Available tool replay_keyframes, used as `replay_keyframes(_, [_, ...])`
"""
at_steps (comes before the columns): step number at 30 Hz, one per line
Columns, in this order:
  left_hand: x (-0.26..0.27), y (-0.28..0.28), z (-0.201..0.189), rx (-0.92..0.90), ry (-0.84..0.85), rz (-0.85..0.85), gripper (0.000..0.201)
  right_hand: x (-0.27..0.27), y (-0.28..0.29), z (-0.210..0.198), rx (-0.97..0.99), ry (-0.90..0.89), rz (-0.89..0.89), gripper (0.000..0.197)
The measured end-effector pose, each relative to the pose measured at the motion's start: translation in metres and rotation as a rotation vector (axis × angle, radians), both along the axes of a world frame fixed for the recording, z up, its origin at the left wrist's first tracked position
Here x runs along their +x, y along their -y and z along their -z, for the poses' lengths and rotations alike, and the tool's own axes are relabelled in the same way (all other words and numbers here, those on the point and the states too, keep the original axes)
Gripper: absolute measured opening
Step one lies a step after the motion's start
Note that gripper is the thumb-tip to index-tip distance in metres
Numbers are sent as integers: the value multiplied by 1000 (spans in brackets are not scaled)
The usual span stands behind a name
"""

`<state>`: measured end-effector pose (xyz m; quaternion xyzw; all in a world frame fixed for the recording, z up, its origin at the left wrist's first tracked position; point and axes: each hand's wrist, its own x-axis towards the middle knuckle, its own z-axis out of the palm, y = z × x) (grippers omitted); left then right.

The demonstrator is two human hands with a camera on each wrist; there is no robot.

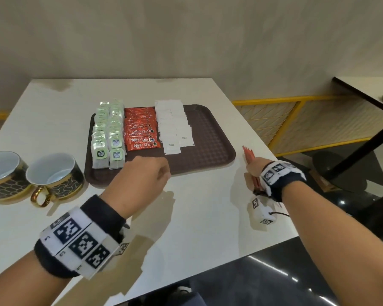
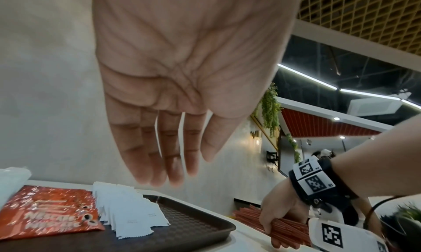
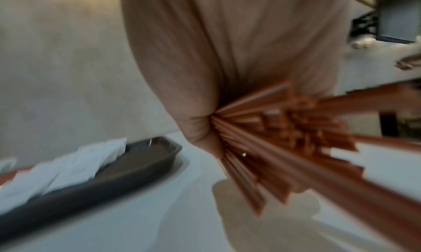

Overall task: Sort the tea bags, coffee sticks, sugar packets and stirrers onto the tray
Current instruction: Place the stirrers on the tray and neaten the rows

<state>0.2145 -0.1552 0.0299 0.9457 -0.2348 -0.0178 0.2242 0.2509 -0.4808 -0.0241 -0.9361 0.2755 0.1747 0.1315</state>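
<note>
A brown tray (image 1: pixel 208 140) lies mid-table. On its left half stand rows of green tea bags (image 1: pixel 107 133), red coffee sticks (image 1: pixel 140 131) and white sugar packets (image 1: pixel 173 124); its right part is bare. My right hand (image 1: pixel 255 167) grips a bundle of red-brown stirrers (image 1: pixel 249 154) on the table just right of the tray. The right wrist view shows the stirrers (image 3: pixel 284 139) fanning out of my fist, blurred. My left hand (image 1: pixel 146 173) hovers over the tray's near edge. From the left wrist, its fingers (image 2: pixel 164 166) hang straight and empty above the sugar packets (image 2: pixel 129 211).
Two dark, gold-patterned cups (image 1: pixel 2 173) (image 1: pixel 55 175) stand left of the tray. The table's right edge (image 1: pixel 281 171) runs close past my right hand. Beyond it are a yellow railing (image 1: pixel 307 120) and a dark table (image 1: pixel 363 93).
</note>
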Motion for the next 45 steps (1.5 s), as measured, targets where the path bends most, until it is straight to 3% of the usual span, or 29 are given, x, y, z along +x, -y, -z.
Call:
replay_keyframes(4, [-15,-15,2,-61,-58,-49,11,-11,4,-23,248,132,136,25])
replay_keyframes(8, [-31,-5,-2,-252,-159,-97,9,-33,-35,-46,707,459,289,15])
replay_keyframes(10, [-35,9,-5,-404,-233,-144,13,-50,-69,-51,861,516,165,9])
replay_keyframes(14, [-42,40,-10,-819,-556,-261,73,-91,-135,-43,1010,633,-156,26])
replay_keyframes(15, [-44,47,-11,-899,-593,-259,79,-100,-150,-36,1016,657,-216,28])
replay_keyframes(18, [-54,59,-14,-943,-536,-273,62,-117,-177,-13,990,717,-224,30])
replay_keyframes(20, [-64,61,-9,-923,-446,-295,44,-123,-184,-8,1071,699,-126,16])
replay_keyframes(23, [-81,61,-4,-911,-254,-254,19,-127,-189,-15,1284,693,-3,34])
replay_keyframes(26, [-95,58,-8,-933,-131,-185,13,-127,-194,-19,1452,722,20,28])
replay_keyframes(29, [-105,57,4,-870,-132,-186,10,-129,-194,-3,1591,687,83,37])
replay_keyframes(32, [-109,54,31,-827,-232,-277,8,-136,-193,35,1271,601,34,18])
replay_keyframes(34, [-111,52,41,-813,-265,-316,9,-141,-192,50,1142,542,-45,19])
replay_keyframes(36, [-115,53,39,-818,-244,-306,14,-142,-190,47,1190,554,-28,15])
replay_keyframes(38, [-121,55,30,-809,-184,-260,23,-141,-189,38,1218,580,-7,29])
replay_keyframes(41, [-124,55,32,-759,-173,-223,19,-142,-187,40,1286,499,64,26])
replay_keyframes(45, [-120,53,60,-711,-304,-302,35,-145,-187,49,1081,470,-18,17])
